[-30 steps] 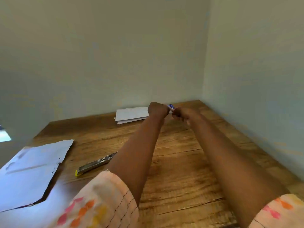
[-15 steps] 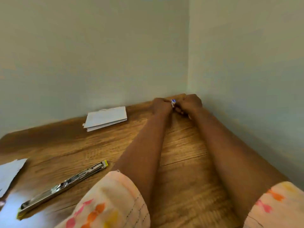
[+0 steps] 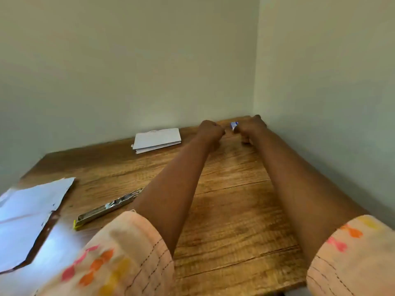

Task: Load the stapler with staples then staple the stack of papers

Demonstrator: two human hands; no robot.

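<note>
My right hand [image 3: 251,129] grips a small blue and white staple box [image 3: 234,125] at the far right corner of the wooden table [image 3: 230,210]. Just left of the box, my left hand [image 3: 210,131] is curled into a fist; a small gap separates it from the box, and nothing shows in its fingers. The metal stapler [image 3: 106,207] with a yellow end lies opened out flat at the near left, partly behind my left forearm. A folded stack of white papers [image 3: 157,140] lies against the back wall.
A large torn white sheet [image 3: 30,212] lies at the table's left front. Walls close off the table at the back and on the right. Bare wood shows between my forearms.
The two hands were together on the staple box; now my left hand has drawn a little to the left, off the box. The view has swung back leftward, bringing the torn sheet into sight.
</note>
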